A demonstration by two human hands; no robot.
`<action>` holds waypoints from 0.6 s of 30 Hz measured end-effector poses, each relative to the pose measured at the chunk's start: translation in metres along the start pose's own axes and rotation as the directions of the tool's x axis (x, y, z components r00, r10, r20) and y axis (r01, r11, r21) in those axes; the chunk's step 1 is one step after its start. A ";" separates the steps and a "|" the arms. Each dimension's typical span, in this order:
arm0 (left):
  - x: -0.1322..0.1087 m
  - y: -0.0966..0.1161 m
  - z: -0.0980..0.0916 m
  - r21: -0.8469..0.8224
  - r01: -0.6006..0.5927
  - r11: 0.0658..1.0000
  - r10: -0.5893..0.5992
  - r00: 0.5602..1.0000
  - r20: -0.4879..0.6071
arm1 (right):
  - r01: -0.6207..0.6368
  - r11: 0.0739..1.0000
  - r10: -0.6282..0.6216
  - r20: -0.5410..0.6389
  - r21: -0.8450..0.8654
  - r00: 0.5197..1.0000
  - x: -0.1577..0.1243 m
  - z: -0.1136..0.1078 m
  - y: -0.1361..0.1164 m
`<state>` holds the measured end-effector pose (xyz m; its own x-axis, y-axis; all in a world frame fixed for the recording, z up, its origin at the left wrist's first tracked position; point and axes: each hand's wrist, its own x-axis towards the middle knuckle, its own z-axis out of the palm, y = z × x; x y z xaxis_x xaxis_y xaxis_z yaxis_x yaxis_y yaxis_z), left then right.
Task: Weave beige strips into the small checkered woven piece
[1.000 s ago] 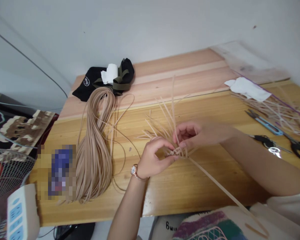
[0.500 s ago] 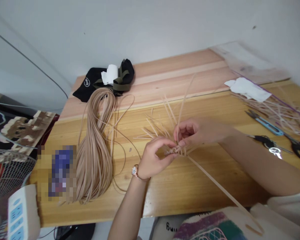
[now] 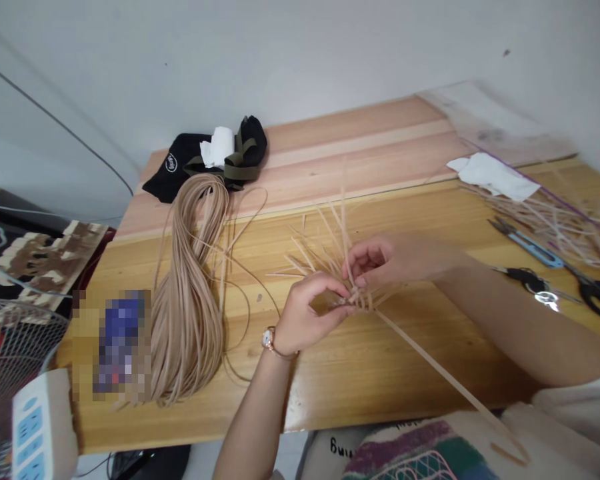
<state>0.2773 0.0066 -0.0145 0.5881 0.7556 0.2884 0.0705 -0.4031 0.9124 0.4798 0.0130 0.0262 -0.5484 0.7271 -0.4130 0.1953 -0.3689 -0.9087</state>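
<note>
A small woven piece of tan strips point(image 3: 364, 301) sits between my hands above the wooden table, loose strip ends fanning out behind it. My left hand point(image 3: 313, 310), with a watch at the wrist, pinches its left edge between thumb and fingers. Curled over the top of the weave, my right hand point(image 3: 375, 261) holds an upright strip point(image 3: 345, 217) close to its base. One long strip point(image 3: 435, 365) runs from the weave down to the right, over my lap. My fingers partly hide the weave.
A thick bundle of tan cords point(image 3: 190, 320) lies left of my hands. Behind it is a black bag point(image 3: 173, 177) with a tissue roll point(image 3: 219, 147). At right are a blue-handled tool point(image 3: 535, 248), black scissors point(image 3: 597, 293), keys point(image 3: 547, 300) and cut strips point(image 3: 555, 217). A power strip point(image 3: 45, 427) stands lower left.
The upright strip has swung left, from leaning right to nearly vertical. My right hand has shifted slightly left with it. My left hand keeps its hold on the weave.
</note>
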 end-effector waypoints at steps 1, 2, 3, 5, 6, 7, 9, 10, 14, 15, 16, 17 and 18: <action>0.000 0.000 0.000 0.001 0.008 1.000 -0.008 1.000 0.003 | 0.003 1.000 -0.003 0.007 -0.005 1.000 0.000 0.000 0.000; 0.000 0.000 0.000 0.002 0.015 1.000 -0.015 1.000 0.003 | 0.007 1.000 -0.007 0.011 -0.014 1.000 0.000 -0.001 0.000; 0.000 0.000 0.000 0.002 0.023 1.000 -0.023 1.000 0.004 | 0.010 1.000 -0.010 0.012 -0.025 1.000 0.000 -0.001 0.000; 0.000 0.001 0.000 -0.004 0.037 0.999 -0.037 0.999 0.003 | 0.006 0.999 -0.006 0.011 -0.041 1.000 0.000 -0.002 0.000; 0.000 0.001 0.000 -0.007 0.044 0.999 -0.044 0.999 0.003 | 0.003 0.999 -0.002 0.010 -0.047 1.000 0.001 -0.002 0.000; 0.000 0.001 0.000 -0.009 0.050 0.999 -0.050 0.999 0.004 | 0.000 0.998 0.000 0.012 -0.055 1.000 0.001 -0.003 -0.001; 0.000 0.000 0.000 -0.011 0.059 0.998 -0.059 0.998 0.006 | -0.001 0.997 0.002 0.022 -0.079 1.000 0.002 -0.004 -0.002; 0.000 0.000 0.000 -0.011 0.062 0.998 -0.062 0.998 0.006 | 0.001 0.995 0.002 0.025 -0.096 1.000 0.002 -0.004 -0.002; 0.000 0.000 -0.001 0.006 0.065 0.998 -0.065 0.998 -0.014 | 0.012 0.983 -0.009 0.014 -0.181 1.000 0.003 -0.003 -0.005; 0.000 0.000 -0.001 0.009 0.067 0.998 -0.067 0.998 -0.015 | 0.012 0.978 -0.011 0.007 -0.208 1.000 0.003 -0.002 -0.006; 0.001 0.000 -0.001 0.011 0.072 0.997 -0.072 0.997 -0.010 | 0.012 0.971 -0.013 -0.001 -0.238 1.000 0.003 -0.001 -0.007; 0.001 0.000 -0.001 0.009 0.080 0.997 -0.080 0.997 0.000 | 0.010 0.963 -0.014 -0.010 -0.269 1.000 0.003 0.001 -0.007; 0.001 0.000 0.000 0.007 0.092 0.996 -0.092 0.996 0.009 | 0.009 0.954 -0.015 -0.020 -0.301 1.000 0.002 0.002 -0.007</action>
<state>0.2779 0.0075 -0.0146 0.5867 0.7846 0.2008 0.1295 -0.3356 0.9331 0.4758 0.0164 0.0320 -0.5350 0.7441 -0.4001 0.4264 -0.1710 -0.8882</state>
